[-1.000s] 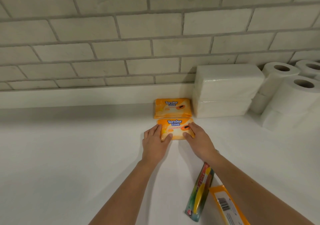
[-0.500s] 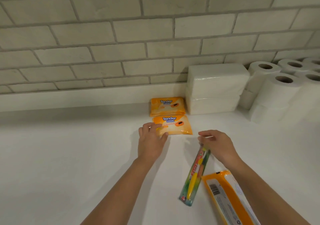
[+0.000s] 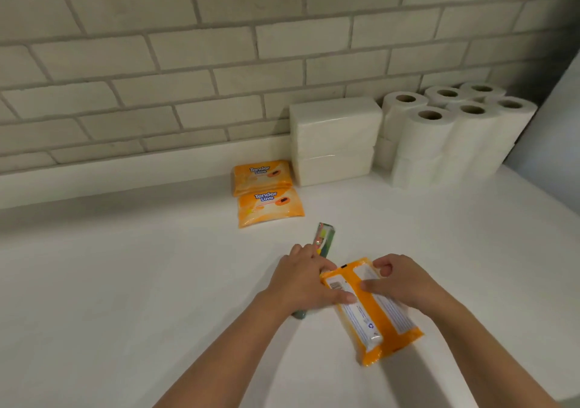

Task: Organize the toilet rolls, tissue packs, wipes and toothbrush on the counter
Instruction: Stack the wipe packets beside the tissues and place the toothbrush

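Both hands have left the front wipes pack by the wall and come back to the third, face-down wipes pack, which the left hand and right hand now grip from either side with curled fingers. Under the left hand lies the packaged toothbrush on the white table. Tissue packs and toilet rolls stand stacked against the brick wall.

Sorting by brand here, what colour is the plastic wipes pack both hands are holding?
Orange, with white label panels on the plastic wipes pack; seen in the head view.
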